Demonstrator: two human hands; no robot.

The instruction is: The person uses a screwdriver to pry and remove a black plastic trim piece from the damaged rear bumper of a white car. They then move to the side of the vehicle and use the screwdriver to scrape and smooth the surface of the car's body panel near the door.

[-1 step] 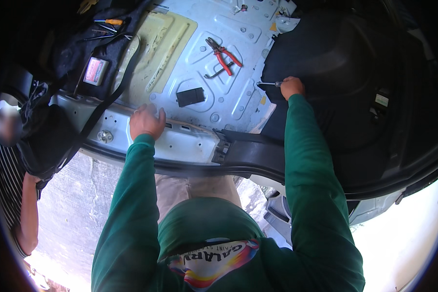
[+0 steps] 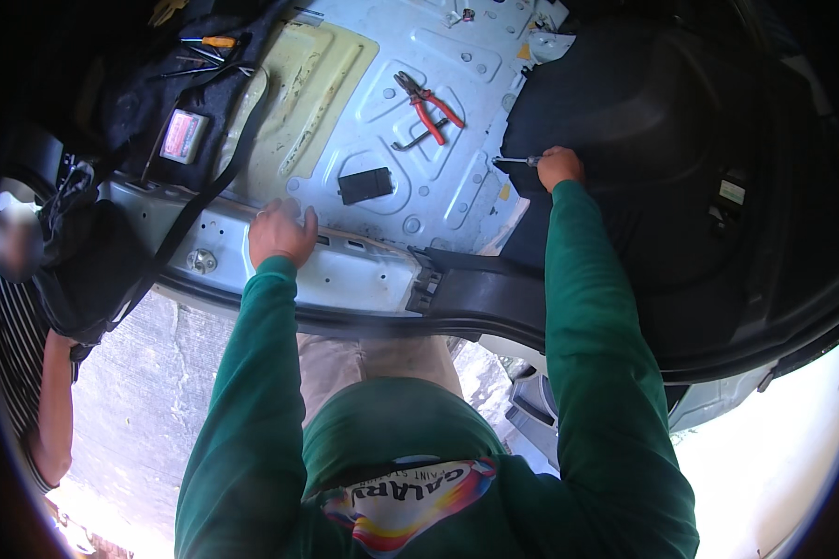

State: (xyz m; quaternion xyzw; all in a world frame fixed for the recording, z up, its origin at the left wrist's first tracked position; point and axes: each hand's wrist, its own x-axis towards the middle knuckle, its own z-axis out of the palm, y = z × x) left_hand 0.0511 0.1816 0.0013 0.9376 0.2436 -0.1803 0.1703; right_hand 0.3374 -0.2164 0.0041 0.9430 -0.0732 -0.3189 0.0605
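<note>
Nothing visible has changed from the picture just before: both hands keep their places, so the work in hand stands at the same point. The right hand is closed around one thin-shafted tool, its handle hidden by the fingers; this tool is to the right of the red-handled pliers and a little nearer the person, its tip at the edge of one black liner. Whether the tip touches the liner, I cannot tell. The left hand, fingers slightly spread and holding nothing that shows, rests on one metal sill, to the left of the pliers and nearer the person. Counted: one pair of pliers; one dark bent rod partly beneath it; one black block on the near left side of the pliers; well to the left of the pliers, one white labelled box and one orange-handled screwdriver, with thin tools beside it too dark to count
</note>
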